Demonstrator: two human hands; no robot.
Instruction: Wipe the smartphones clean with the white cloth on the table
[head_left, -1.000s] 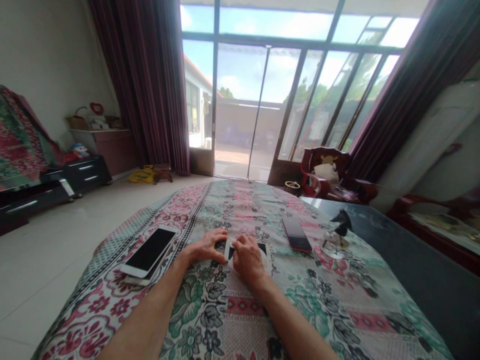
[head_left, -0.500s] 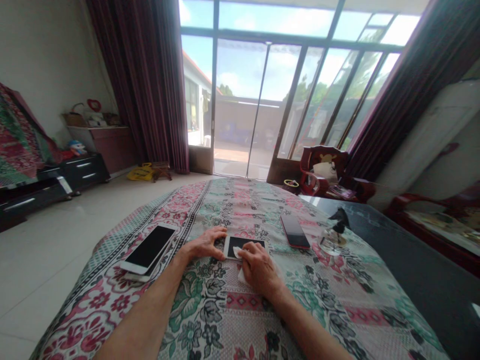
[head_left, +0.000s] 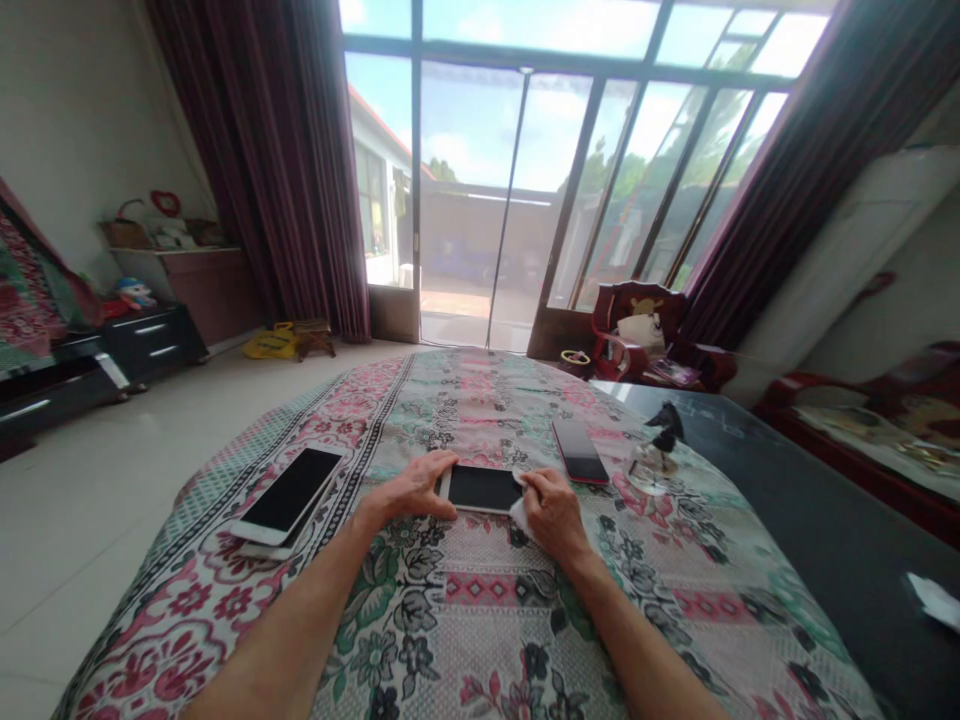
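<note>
A white phone with a dark screen lies flat on the floral cloth in front of me. My left hand rests on the phone's left end, fingers spread and pressing it down. My right hand is at the phone's right end, fingers pinched on a small white wipe that touches the screen's edge.
Two white phones lie stacked at the left of the cloth. A red-edged phone lies beyond my right hand, next to a glass ornament with a black bird. A dark glass table stretches to the right, with white paper on it.
My right hand with the wipe has slid from the phone's left part across to its right end, uncovering the whole screen. My left hand has stayed on the left end.
</note>
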